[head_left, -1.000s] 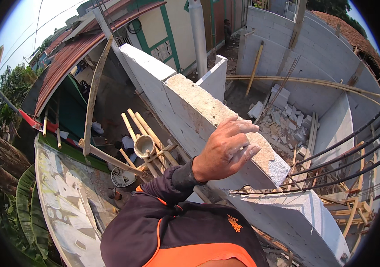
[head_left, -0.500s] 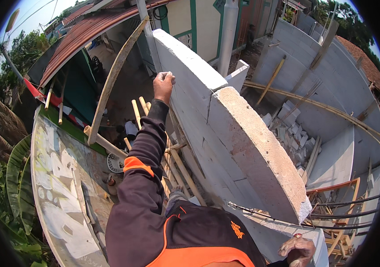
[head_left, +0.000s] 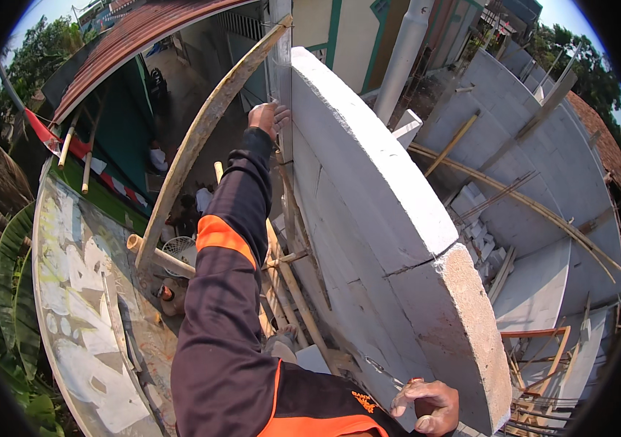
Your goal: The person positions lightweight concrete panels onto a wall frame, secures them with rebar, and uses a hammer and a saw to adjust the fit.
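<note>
Judge the tan-topped, grey, oblong masonry block [head_left: 447, 313], at the near end of the pale-grey block wall [head_left: 339, 291], heavy, rigid, chip-prone, best grasped across both broad faces, with right hand [head_left: 436, 405] loosely curled, seemingly empty, just beside, and left hand [head_left: 267, 119], of unclear hold, at the grey upright post [head_left: 280, 69].

Pretty clearly an outdoor building site, with a house [head_left: 354, 44] near it. There's a bare block wall [head_left: 354, 211] with a rough top edge, bamboo scaffolding [head_left: 294, 301] along its left side, rubble [head_left: 481, 234] past its right edge.
</note>
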A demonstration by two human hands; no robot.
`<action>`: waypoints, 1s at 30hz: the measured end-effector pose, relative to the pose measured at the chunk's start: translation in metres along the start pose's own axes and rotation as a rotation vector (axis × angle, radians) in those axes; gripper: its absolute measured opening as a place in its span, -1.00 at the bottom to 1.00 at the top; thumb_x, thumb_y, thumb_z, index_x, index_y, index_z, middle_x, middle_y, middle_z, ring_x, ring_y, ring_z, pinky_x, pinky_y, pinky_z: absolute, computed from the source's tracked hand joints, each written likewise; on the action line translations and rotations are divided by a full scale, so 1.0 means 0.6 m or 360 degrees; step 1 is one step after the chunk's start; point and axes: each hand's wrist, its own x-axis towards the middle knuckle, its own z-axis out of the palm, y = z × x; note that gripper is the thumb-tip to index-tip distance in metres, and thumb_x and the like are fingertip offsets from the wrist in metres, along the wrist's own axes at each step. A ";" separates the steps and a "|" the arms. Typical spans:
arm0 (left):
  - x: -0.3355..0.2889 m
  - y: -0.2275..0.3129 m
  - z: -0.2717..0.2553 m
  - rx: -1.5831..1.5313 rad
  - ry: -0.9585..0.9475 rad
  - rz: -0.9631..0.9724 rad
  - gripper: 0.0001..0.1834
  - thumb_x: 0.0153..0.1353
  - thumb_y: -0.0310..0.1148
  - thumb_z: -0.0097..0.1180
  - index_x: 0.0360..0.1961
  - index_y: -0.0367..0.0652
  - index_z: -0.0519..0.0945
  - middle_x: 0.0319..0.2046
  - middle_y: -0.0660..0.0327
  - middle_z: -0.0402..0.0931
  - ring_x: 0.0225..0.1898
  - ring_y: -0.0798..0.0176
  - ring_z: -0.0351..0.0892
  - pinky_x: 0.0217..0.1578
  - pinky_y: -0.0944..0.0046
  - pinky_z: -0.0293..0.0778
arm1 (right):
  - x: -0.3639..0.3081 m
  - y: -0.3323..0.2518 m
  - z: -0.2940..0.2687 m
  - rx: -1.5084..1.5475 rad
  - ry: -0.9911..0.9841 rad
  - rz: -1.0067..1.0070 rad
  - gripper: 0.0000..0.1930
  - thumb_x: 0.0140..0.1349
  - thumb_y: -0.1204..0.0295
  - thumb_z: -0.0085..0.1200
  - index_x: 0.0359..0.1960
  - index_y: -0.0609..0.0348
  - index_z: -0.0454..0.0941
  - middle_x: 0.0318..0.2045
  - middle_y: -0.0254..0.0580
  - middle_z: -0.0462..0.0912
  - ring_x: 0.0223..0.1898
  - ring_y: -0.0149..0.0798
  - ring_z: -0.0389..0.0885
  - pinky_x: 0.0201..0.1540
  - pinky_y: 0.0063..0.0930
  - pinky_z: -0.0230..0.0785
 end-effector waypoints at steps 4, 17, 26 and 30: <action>0.033 0.007 0.005 -0.0006 0.0026 0.0251 -0.87 0.31 -0.45 0.07 -0.13 -0.16 0.51 -0.29 0.08 0.65 -0.37 0.18 0.67 -0.31 0.15 0.61 | 0.074 0.023 0.031 0.0049 -0.0018 0.0072 -0.42 -0.01 0.23 0.48 0.02 0.28 0.60 -0.30 0.03 0.66 -0.53 -0.38 0.48 -0.53 -0.57 0.26; 0.187 0.011 0.101 0.0415 -0.0172 0.0634 -0.56 0.41 -0.07 0.04 0.16 -0.10 0.56 0.02 0.31 0.55 0.03 0.31 0.48 0.12 0.06 0.32 | 0.188 -0.136 0.110 -0.1114 -0.0375 0.0022 -0.55 0.17 0.24 0.31 -0.01 0.30 0.58 -0.37 -0.06 0.67 -0.34 -0.14 0.67 -0.26 -0.32 0.49; 0.126 0.039 0.045 0.0242 -0.0441 0.0956 -0.53 0.39 -0.16 0.14 0.15 -0.29 0.53 0.06 0.22 0.56 0.05 0.25 0.52 0.10 0.28 0.42 | 0.458 -0.266 0.107 -0.2774 -0.0282 -0.0372 -0.65 0.25 0.26 0.28 -0.08 0.27 0.60 -0.40 -0.03 0.65 -0.47 -0.16 0.63 -0.38 -0.36 0.49; 0.038 0.066 0.088 0.0670 -0.0442 0.1152 -0.41 0.19 -0.29 0.18 0.20 -0.44 0.48 0.03 0.04 0.58 0.05 0.24 0.55 0.10 0.28 0.44 | 0.626 -0.237 0.101 -0.2847 -0.0329 -0.0514 -0.58 0.37 0.16 0.19 0.00 0.31 0.56 -0.57 -0.08 0.55 -0.57 -0.24 0.49 -0.49 -0.33 0.35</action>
